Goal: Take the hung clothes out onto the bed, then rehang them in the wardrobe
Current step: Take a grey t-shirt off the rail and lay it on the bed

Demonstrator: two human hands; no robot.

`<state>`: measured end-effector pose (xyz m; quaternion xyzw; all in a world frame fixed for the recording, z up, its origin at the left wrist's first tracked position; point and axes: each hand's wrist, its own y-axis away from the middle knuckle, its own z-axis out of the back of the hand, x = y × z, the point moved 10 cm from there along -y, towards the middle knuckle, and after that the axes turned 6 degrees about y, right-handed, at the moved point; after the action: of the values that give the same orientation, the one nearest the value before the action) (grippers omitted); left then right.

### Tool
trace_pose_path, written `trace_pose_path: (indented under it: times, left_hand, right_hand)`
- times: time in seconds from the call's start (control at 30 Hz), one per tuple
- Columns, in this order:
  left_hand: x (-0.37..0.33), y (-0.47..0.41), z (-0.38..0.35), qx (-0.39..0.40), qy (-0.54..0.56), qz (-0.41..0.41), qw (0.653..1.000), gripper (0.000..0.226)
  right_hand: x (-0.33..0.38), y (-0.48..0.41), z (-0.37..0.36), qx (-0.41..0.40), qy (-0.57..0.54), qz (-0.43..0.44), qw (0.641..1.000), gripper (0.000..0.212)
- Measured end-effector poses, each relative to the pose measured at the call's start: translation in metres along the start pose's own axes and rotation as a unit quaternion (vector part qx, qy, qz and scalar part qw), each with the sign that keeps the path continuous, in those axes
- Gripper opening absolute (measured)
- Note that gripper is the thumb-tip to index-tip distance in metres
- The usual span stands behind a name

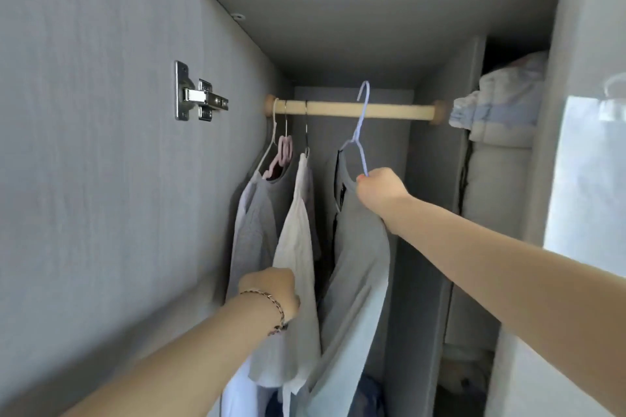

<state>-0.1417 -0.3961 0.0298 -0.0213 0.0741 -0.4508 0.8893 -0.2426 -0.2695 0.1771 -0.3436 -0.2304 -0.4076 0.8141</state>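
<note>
Reaching into the wardrobe (pixel 338 27) with both hands. Pinching the blue hanger (pixel 359 132) with the right hand (pixel 381 188), fingers curled round its sloping wire arm at the neckline of the grey top (pixel 359 264) draped from it. Straight above that hand, the hanger's hook, higher than the wooden rod (pixel 389 111), its neck crossing in front of the rod; cannot tell whether caught on it. Gripping the edge of a cream garment (pixel 296 237) with the left hand (pixel 271 291), lower and to the left of the right one, thumb over the cloth, other fingers hidden behind it. Wearing a chain bracelet (pixel 276 310) at that wrist. Above the left hand, hooked on the rod: a white hanger (pixel 269 145), a pink hanger (pixel 286 147) and the cream garment's own hanger. Just left of the left hand, a grey shirt (pixel 257 230) under the pink hanger. Further left, a metal hinge (pixel 200 100) on the wardrobe side. Right of the right hand, in the next compartment, folded bedding (pixel 498 105).
</note>
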Motion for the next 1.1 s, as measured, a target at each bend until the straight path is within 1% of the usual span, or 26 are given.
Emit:
trace_pose_path:
  times: [0.07, 0.17, 0.23, 0.27, 0.37, 0.43, 0.53, 0.63, 0.73, 0.87, 0.9, 1.0, 1.1]
  left_hand:
    - [-0.016, 0.017, -0.004, -0.003, 0.001, -0.011, 1.000, 0.015]
    - [-0.041, 0.045, -0.028, 0.018, 0.014, -0.017, 1.000, 0.017]
    - [-0.063, 0.065, -0.053, 0.043, 0.020, -0.030, 0.998, 0.019]
    - [-0.077, 0.076, -0.064, 0.051, 0.020, -0.040, 0.998, 0.019]
    - [-0.123, 0.111, -0.096, 0.068, 0.020, -0.086, 0.994, 0.027]
    - [-0.154, 0.131, -0.119, 0.101, 0.022, -0.126, 0.987, 0.028]
    - [-0.202, 0.163, -0.155, 0.148, 0.026, -0.192, 0.970, 0.033]
    - [-0.246, 0.204, -0.185, 0.163, 0.026, -0.251, 0.954, 0.033]
    - [-0.287, 0.255, -0.219, 0.203, 0.023, -0.336, 0.920, 0.029]
    - [-0.322, 0.328, -0.233, 0.226, 0.059, -0.415, 0.879, 0.014]
    - [-0.330, 0.350, -0.238, 0.238, 0.059, -0.440, 0.864, 0.013]
    - [-0.347, 0.422, -0.246, 0.274, 0.061, -0.510, 0.813, 0.017]
    - [-0.360, 0.497, -0.236, 0.287, 0.059, -0.567, 0.770, 0.022]
  right_hand:
    - [-0.026, 0.036, 0.011, 0.016, 0.021, 0.020, 0.999, 0.017]
    - [-0.071, 0.098, 0.030, 0.041, 0.014, 0.020, 0.999, 0.026]
    - [-0.102, 0.141, 0.041, 0.065, 0.027, 0.014, 0.997, 0.019]
    - [-0.117, 0.161, 0.048, 0.076, 0.027, 0.011, 0.997, 0.020]
    - [-0.158, 0.223, 0.071, 0.106, 0.035, -0.012, 0.994, 0.034]
    - [-0.182, 0.262, 0.089, 0.121, 0.054, -0.031, 0.991, 0.038]
    - [-0.218, 0.321, 0.125, 0.125, 0.091, -0.075, 0.985, 0.038]
    - [-0.252, 0.388, 0.158, 0.121, 0.120, -0.140, 0.975, 0.038]
    - [-0.282, 0.465, 0.179, 0.113, 0.137, -0.226, 0.958, 0.040]
    - [-0.296, 0.568, 0.199, 0.071, 0.158, -0.331, 0.928, 0.040]
    - [-0.295, 0.596, 0.203, 0.051, 0.157, -0.361, 0.918, 0.041]
    - [-0.279, 0.679, 0.214, -0.037, 0.141, -0.428, 0.892, 0.039]
    - [-0.249, 0.756, 0.222, -0.144, 0.103, -0.478, 0.860, 0.033]
